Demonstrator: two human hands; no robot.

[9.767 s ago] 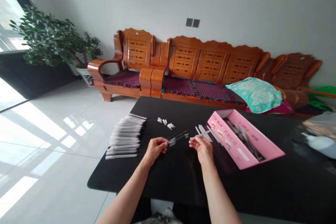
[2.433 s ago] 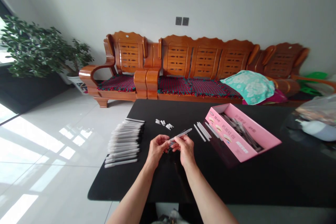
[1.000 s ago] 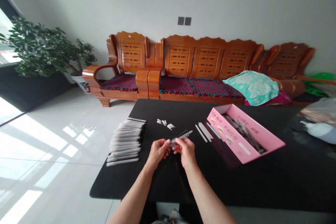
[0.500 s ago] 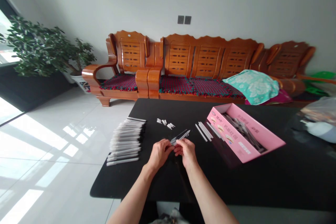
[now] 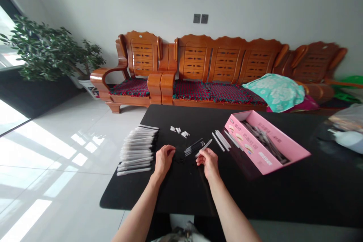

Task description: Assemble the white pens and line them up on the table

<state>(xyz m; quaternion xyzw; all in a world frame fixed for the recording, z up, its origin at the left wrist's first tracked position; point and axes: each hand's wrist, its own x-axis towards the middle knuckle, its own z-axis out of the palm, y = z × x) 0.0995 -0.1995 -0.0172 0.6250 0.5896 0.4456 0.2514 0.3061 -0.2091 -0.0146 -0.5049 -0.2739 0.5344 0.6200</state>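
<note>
My right hand pinches a white pen, its pointed end tilted up and away to the right. Further left, my left hand rests low over the table with its fingers pressed together; whatever they hold, if anything, is too small to make out. Between the hands lie several dark, thin pen refills and some tiny black pieces. Short white pieces, like pen caps or plugs, lie scattered beyond. Several white pen barrels lie right of my right hand.
A long row of white pens with black ends covers the table's left side. At right stands an open pink box of dark sticks. A plastic bag and white object sit at the far right. Wooden sofas stand behind the black table.
My hands have parted: the left moved left from the refills, the right slightly right with the white pen. The dark refills now lie uncovered between them. The view shifted slightly.
</note>
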